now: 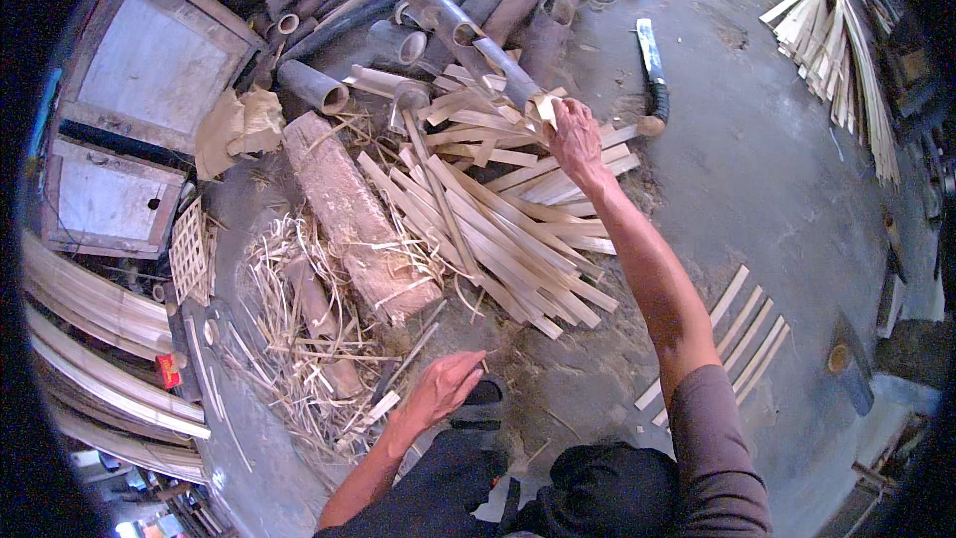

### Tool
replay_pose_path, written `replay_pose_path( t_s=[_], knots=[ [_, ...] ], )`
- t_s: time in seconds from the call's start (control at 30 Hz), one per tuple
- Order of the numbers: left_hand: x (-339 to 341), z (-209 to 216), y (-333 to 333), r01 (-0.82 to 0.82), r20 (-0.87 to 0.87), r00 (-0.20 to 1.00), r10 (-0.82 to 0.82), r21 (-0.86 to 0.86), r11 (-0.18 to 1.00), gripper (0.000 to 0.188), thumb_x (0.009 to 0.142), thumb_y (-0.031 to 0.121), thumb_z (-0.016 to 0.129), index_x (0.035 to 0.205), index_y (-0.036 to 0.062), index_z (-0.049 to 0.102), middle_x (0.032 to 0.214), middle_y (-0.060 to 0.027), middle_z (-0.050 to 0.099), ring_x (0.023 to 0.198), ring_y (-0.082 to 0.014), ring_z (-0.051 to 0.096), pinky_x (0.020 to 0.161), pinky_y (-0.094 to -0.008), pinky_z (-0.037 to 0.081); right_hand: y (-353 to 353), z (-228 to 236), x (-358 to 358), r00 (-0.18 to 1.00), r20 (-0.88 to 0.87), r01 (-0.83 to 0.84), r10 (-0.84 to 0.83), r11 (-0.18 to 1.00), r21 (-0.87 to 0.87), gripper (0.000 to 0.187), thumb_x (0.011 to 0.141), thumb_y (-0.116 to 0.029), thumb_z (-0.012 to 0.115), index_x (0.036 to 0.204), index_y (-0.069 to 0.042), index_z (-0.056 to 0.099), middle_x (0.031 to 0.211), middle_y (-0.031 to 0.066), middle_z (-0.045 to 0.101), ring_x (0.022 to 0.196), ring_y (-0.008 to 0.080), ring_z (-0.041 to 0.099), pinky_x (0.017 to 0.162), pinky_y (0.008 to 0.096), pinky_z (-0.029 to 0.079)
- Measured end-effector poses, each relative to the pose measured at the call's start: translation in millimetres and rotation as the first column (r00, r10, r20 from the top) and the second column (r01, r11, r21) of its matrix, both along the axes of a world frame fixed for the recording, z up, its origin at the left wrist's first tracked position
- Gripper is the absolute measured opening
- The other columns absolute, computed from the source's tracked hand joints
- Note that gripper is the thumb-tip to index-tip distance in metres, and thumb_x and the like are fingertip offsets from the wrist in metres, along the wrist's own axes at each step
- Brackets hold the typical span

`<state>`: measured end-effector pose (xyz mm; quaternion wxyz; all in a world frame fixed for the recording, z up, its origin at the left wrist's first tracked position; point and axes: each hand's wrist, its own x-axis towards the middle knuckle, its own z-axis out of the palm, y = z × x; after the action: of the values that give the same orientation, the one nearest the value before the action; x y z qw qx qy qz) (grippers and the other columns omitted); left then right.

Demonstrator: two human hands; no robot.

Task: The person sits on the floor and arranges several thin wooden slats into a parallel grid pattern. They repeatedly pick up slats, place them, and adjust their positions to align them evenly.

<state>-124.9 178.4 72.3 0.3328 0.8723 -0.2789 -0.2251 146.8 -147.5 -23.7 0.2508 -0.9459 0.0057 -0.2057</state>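
My right hand (576, 139) reaches far forward over the pile, its fingers closed round the pale end of a bamboo piece (543, 110). Below that hand, a fan of flat, pale bamboo strips (518, 239) lies loosely on the floor. My left hand (443, 391) is low and near my legs, thumb and fingers pinched together. Something small and brown shows at its fingertips, too small to name. A thick wooden block (349, 209) lies between the strips and a tangle of thin shavings (289, 329).
Several bamboo tubes (488, 0) are heaped at the far side. A knife with a dark wrapped handle (652, 70) lies right of my right hand. Several separate strips (747, 324) rest beside my right arm. A tied strip bundle (827, 40) is far right; long strips (110, 369) are stacked left.
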Motion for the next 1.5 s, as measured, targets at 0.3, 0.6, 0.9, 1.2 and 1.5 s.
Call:
replay_pose_path(
  t_s=[0.3, 0.6, 0.9, 1.2, 1.5],
  knots=[
    [-11.0, -2.8, 37.3, -0.102, -0.043, 0.993, 0.110, 0.148, 0.984, 0.033, 0.093, 0.018, 0.058, 0.122, 0.0023, 0.060, 0.115, -0.0208, 0.065, 0.106, -0.0371, 0.062, 0.093, -0.0414, 0.050, 2.5, -14.8, 20.5, 0.967, -0.232, -0.125, 0.101, 0.988, -0.089, 0.023, 0.088, -0.009, 0.056, 0.109, 0.000, 0.058, 0.104, 0.0219, 0.060, 0.098, 0.0381, 0.061, 0.082, 0.0475, 0.052],
    [5.5, 2.4, 4.3, -0.101, -0.056, 0.993, 0.100, -0.002, 0.995, 0.032, 0.093, 0.015, 0.058, 0.121, -0.0005, 0.059, 0.113, -0.0231, 0.064, 0.106, -0.0395, 0.061, 0.093, -0.0435, 0.049, -8.2, 42.3, -146.8, 0.898, -0.384, 0.133, 0.214, 0.699, 0.703, 0.023, 0.093, -0.014, 0.055, 0.100, 0.005, 0.065, 0.080, 0.0072, 0.065, 0.074, 0.0130, 0.060, 0.066, 0.0269, 0.049],
    [42.4, -3.1, -86.3, -0.663, -0.640, 0.708, 0.299, -0.456, 0.594, 0.035, 0.094, 0.022, 0.063, 0.121, 0.0009, 0.057, 0.101, -0.0095, 0.068, 0.089, -0.0161, 0.065, 0.078, -0.0317, 0.055, 56.1, 65.5, -335.3, 0.758, -0.317, 0.400, 0.570, -0.022, 0.916, 0.026, 0.095, -0.024, 0.064, 0.108, -0.001, 0.063, 0.092, 0.0008, 0.065, 0.081, 0.0089, 0.060, 0.077, 0.0268, 0.050],
    [13.7, 9.2, -132.5, -0.507, -0.692, 0.703, 0.166, -0.324, 0.799, 0.036, 0.091, 0.014, 0.066, 0.121, 0.0014, 0.049, 0.096, -0.0090, 0.069, 0.081, -0.0134, 0.066, 0.066, -0.0300, 0.058, 49.7, 60.4, -422.4, 0.828, -0.454, 0.444, 0.329, 0.110, 0.889, 0.029, 0.091, -0.028, 0.069, 0.102, -0.003, 0.061, 0.089, 0.0006, 0.063, 0.079, 0.0093, 0.057, 0.072, 0.0255, 0.047],
    [-24.0, -27.9, -180.8, -0.339, -0.881, 0.472, -0.023, -0.206, 0.918, 0.024, 0.093, 0.009, 0.061, 0.114, -0.0022, 0.058, 0.093, -0.0118, 0.069, 0.079, -0.0157, 0.067, 0.069, -0.0294, 0.059, 18.6, 90.8, -493.6, 0.824, -0.547, 0.560, -0.146, 0.064, 0.826, 0.029, 0.098, -0.023, 0.059, 0.114, 0.001, 0.063, 0.082, 0.0045, 0.066, 0.069, 0.0100, 0.061, 0.064, 0.0268, 0.053]
  ],
)
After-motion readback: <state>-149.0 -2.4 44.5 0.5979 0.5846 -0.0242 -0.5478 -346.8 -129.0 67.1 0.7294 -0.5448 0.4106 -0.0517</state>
